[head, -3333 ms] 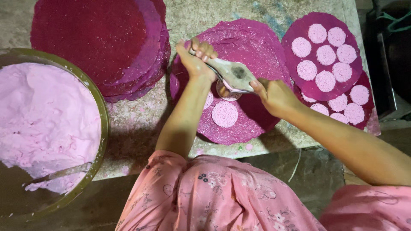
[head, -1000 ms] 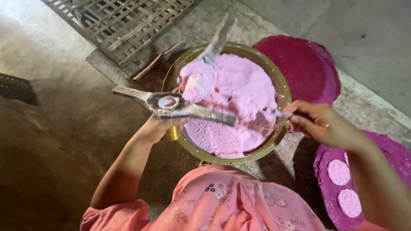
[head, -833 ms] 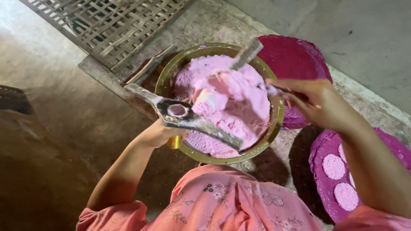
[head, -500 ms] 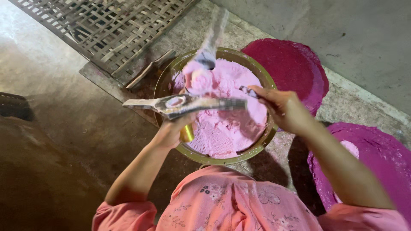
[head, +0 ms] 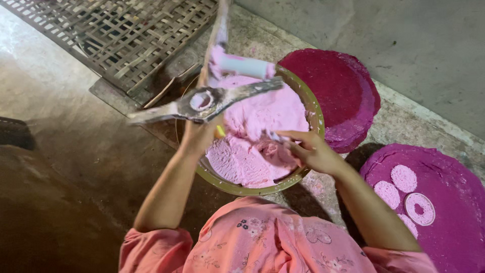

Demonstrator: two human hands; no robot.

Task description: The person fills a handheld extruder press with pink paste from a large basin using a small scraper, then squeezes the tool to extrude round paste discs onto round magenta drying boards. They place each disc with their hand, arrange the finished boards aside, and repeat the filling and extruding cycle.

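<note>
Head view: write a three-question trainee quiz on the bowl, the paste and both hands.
1. True or false: the left hand holds the metal mould over the bowl.
2. What colour is the paste in the bowl?
A. pink
B. green
C. white
3. On which side of the bowl does the mat with round discs lie, as seen in the picture?

Key: 1 true; 2 A; 3 to its right, beyond the right hand.
</note>
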